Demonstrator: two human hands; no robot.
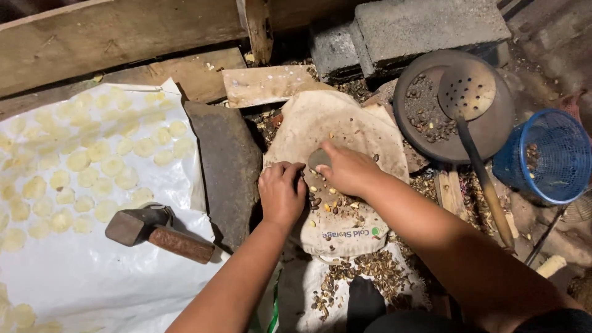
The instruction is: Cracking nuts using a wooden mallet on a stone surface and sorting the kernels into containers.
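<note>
Now, left to right: hammer (pixel 157 233) lying on the white sheet (pixel 92 271), left hand (pixel 282 194) curled shut on the cloth sack (pixel 336 132), right hand (pixel 348 169) pinching a grey stone (pixel 318 159) above scattered seeds (pixel 330 200); slotted ladle (pixel 470 102) rests in the pan (pixel 493 132).

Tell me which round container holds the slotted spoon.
The dark shallow pan beside the concrete block holds the perforated spoon. The blue mesh basket to its right has no utensil in it.
</note>
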